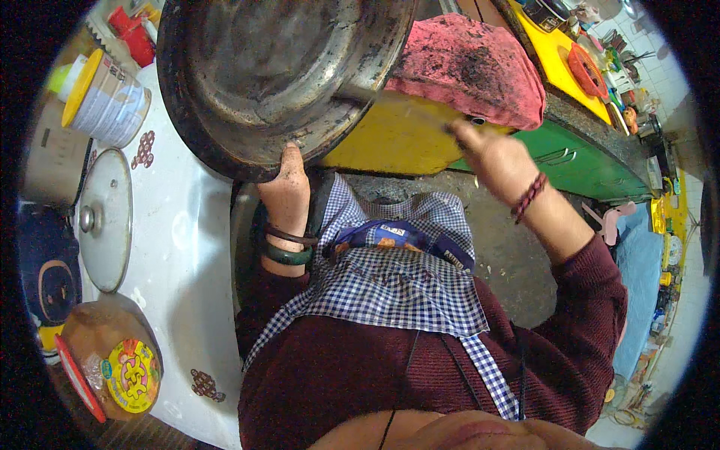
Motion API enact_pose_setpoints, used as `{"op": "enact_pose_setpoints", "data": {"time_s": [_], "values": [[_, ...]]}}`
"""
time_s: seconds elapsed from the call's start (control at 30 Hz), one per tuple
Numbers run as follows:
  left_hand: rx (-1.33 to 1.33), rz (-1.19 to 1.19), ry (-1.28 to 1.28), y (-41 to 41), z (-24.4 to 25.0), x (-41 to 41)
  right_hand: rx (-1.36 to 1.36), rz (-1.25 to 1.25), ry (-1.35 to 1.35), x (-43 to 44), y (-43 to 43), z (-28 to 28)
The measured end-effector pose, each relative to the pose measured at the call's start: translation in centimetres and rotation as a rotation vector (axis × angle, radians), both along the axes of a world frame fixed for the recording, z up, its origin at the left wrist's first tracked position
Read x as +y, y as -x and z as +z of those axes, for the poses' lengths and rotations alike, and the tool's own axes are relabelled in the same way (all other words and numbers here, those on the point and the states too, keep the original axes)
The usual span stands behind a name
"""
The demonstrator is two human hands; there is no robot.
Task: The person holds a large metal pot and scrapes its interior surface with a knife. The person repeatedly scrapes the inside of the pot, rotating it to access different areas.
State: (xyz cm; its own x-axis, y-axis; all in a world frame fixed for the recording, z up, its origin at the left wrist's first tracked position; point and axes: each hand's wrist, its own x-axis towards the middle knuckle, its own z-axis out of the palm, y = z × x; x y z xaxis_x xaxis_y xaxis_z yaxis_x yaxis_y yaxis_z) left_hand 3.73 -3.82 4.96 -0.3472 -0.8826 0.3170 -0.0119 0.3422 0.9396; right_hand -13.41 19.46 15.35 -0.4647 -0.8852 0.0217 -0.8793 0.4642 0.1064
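A large, blackened metal pan (pixel 264 62) is tilted up before me at the top of the view. My left hand (pixel 286 188) grips its lower rim, with the thumb on the inner side. In my right hand (pixel 498 163) is the handle of a blurred tool (pixel 405 107), perhaps a knife or scraper, whose dark end lies at the pan's right inner wall. A pink cloth (pixel 472 67) with black soiling lies behind the tool, over a yellow surface (pixel 388 135). Whether the tool's end touches the metal cannot be told.
On the white table (pixel 185 270) at left are a glass lid (pixel 106 219), a tub with a yellow rim (pixel 107 101) and a jar with a red lid (pixel 112 365). Green cabinets (pixel 585 163) stand at right beneath a counter holding a red basket (pixel 588 70).
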Motion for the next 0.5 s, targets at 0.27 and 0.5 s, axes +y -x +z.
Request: {"op": "enact_pose_setpoints", "data": {"time_s": [0.27, 0.5], "values": [[0.086, -0.039, -0.139, 0.1, 2.4, 0.9, -0.093, 0.043, -0.043, 0.2, -2.3, -0.8], [0.135, -0.033, -0.096, 0.5, 2.0, 0.4, 0.1, -0.084, -0.042, 0.0, 1.1, -0.2]]}}
